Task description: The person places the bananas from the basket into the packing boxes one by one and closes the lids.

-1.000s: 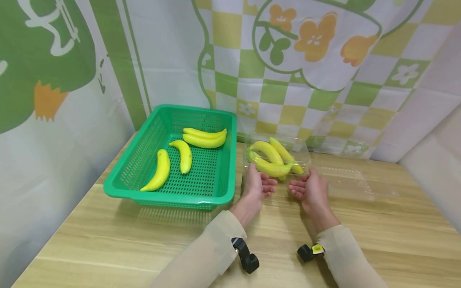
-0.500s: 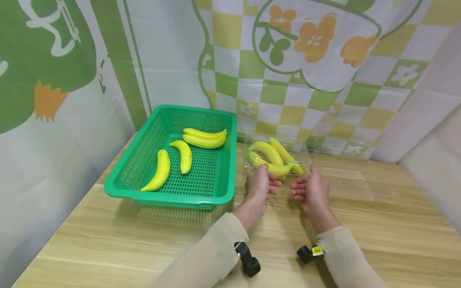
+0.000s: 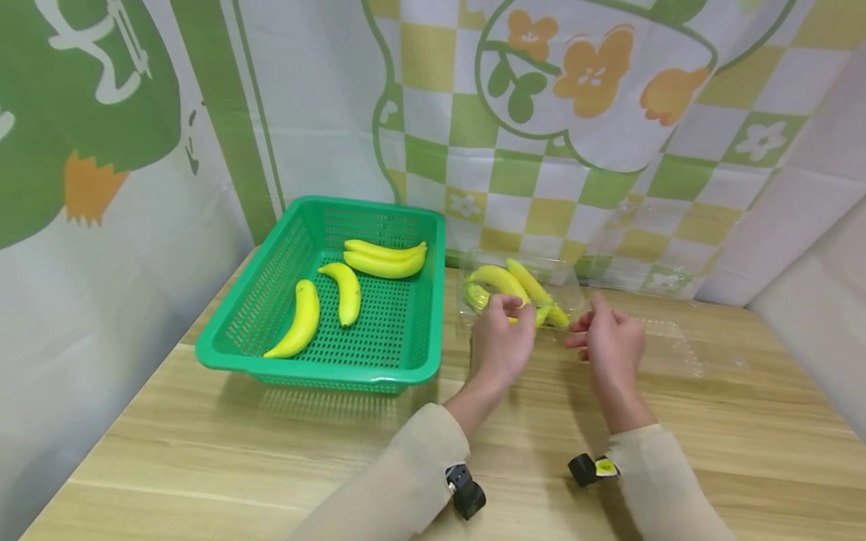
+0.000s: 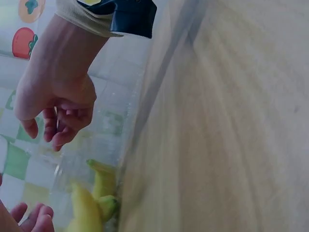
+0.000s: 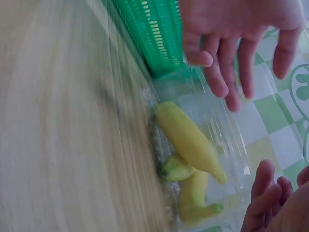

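Several yellow bananas [image 3: 497, 278] lie in a clear plastic clamshell box [image 3: 575, 287] at the back of the table. My left hand [image 3: 501, 342] is above the box's front edge, fingers loosely bent, hiding part of the front banana. Off the front right corner is my right hand [image 3: 612, 346], fingers bent toward the box. In the right wrist view, the left hand [image 5: 241, 24] hangs above the bananas [image 5: 188, 140] with fingers spread and nothing in them. The left wrist view shows the right hand [image 4: 63, 104] loosely curled, holding nothing.
A green perforated basket [image 3: 441, 315] stands left of the box. Inside are two single bananas and two bananas side by side [image 3: 386, 261]. The box's clear lid [image 3: 666, 346] lies flat to the right. A patterned curtain [image 3: 460, 180] hangs behind the table.
My left hand has come up and right, over the front of the box. My right hand has shifted right, away from the box's corner. The bananas and basket stay put.
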The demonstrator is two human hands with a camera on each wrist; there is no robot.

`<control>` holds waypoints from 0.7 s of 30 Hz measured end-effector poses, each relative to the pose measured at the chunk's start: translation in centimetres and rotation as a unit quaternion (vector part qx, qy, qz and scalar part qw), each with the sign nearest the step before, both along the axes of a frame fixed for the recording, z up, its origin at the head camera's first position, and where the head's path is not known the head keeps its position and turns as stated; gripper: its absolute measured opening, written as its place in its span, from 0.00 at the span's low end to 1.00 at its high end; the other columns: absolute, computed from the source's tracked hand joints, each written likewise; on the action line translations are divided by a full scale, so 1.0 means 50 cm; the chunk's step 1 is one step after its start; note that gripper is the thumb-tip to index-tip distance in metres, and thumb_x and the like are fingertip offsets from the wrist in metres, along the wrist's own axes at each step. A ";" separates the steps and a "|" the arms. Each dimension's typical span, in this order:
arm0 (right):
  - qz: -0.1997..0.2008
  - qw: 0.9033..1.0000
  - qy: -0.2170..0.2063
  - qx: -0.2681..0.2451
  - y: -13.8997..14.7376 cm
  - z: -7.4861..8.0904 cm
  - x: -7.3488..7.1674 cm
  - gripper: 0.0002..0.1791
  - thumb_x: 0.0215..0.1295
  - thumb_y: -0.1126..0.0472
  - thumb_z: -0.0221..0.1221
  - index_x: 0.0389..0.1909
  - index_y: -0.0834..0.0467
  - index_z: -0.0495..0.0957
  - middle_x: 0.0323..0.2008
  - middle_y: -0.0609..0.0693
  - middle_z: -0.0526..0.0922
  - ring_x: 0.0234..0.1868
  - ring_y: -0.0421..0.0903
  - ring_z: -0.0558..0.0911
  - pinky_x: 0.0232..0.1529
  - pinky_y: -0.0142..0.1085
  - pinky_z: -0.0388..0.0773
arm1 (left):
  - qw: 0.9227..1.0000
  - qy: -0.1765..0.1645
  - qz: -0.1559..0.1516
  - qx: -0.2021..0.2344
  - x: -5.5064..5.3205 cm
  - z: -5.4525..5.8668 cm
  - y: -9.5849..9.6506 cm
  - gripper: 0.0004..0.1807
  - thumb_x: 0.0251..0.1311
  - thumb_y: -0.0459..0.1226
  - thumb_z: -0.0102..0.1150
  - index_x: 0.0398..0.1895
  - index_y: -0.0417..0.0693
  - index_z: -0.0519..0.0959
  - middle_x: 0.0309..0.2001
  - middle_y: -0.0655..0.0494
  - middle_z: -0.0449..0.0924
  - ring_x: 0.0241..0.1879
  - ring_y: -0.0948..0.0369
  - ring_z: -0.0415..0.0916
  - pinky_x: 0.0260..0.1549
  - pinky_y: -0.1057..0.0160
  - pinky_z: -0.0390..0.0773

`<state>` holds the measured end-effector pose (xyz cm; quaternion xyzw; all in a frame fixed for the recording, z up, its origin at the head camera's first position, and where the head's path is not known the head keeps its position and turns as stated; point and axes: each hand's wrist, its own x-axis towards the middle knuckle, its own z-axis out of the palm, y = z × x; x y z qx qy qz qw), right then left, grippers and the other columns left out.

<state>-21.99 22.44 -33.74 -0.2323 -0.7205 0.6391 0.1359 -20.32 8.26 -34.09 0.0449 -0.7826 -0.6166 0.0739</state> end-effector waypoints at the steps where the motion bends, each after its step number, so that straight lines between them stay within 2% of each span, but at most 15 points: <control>1: -0.003 1.000 0.003 0.016 0.000 0.001 0.001 0.24 0.72 0.45 0.53 0.25 0.61 0.76 0.16 0.42 0.83 0.13 0.40 0.81 0.11 0.31 0.70 | 1.000 0.009 -0.011 -0.024 0.003 0.004 -0.003 0.19 0.64 0.51 0.53 0.53 0.53 0.77 0.49 0.60 0.81 0.47 0.59 0.78 0.46 0.57 0.76; 3: -0.006 0.999 0.011 0.042 -0.001 0.001 0.002 0.24 0.71 0.44 0.54 0.24 0.60 0.77 0.18 0.41 0.83 0.15 0.39 0.81 0.12 0.30 0.69 | 0.996 0.031 -0.033 -0.080 0.007 0.014 -0.012 0.23 0.65 0.52 0.52 0.58 0.52 0.75 0.55 0.58 0.77 0.52 0.57 0.76 0.49 0.55 0.76; 5: -0.005 0.998 0.017 0.066 -0.003 0.000 0.003 0.24 0.70 0.44 0.55 0.24 0.59 0.78 0.18 0.40 0.82 0.16 0.38 0.81 0.12 0.30 0.69 | 0.987 0.054 -0.055 -0.139 0.011 0.025 -0.023 0.25 0.66 0.53 0.50 0.62 0.52 0.72 0.58 0.57 0.74 0.55 0.56 0.74 0.51 0.54 0.76; 8: -0.006 0.995 0.029 0.091 -0.008 -0.002 0.005 0.23 0.69 0.44 0.57 0.22 0.58 0.78 0.19 0.39 0.81 0.17 0.37 0.81 0.13 0.28 0.68 | 0.967 0.099 -0.078 -0.222 0.015 0.040 -0.042 0.26 0.67 0.53 0.50 0.64 0.50 0.71 0.59 0.54 0.74 0.57 0.55 0.73 0.53 0.54 0.76; 11: -0.015 0.994 0.042 0.098 -0.013 -0.004 0.005 0.22 0.68 0.46 0.58 0.22 0.58 0.76 0.20 0.40 0.82 0.18 0.37 0.81 0.15 0.28 0.69 | 0.944 0.125 -0.098 -0.290 0.019 0.052 -0.062 0.28 0.68 0.52 0.50 0.66 0.49 0.70 0.63 0.52 0.72 0.62 0.55 0.71 0.59 0.55 0.75; 16: -0.024 0.994 0.055 0.086 -0.010 -0.006 0.006 0.19 0.67 0.49 0.60 0.22 0.59 0.75 0.24 0.44 0.84 0.18 0.39 0.81 0.15 0.29 0.72 | 0.909 0.123 -0.126 -0.378 0.025 0.065 -0.098 0.33 0.69 0.53 0.48 0.72 0.48 0.64 0.74 0.50 0.60 0.72 0.53 0.61 0.69 0.52 0.67; 21: -0.018 0.991 0.051 0.122 0.001 -0.003 0.006 0.20 0.68 0.47 0.59 0.23 0.58 0.75 0.25 0.43 0.84 0.20 0.38 0.82 0.16 0.30 0.72 | 0.886 0.101 -0.142 -0.430 0.027 0.067 -0.134 0.36 0.70 0.57 0.45 0.76 0.52 0.58 0.78 0.50 0.50 0.77 0.51 0.52 0.72 0.46 0.58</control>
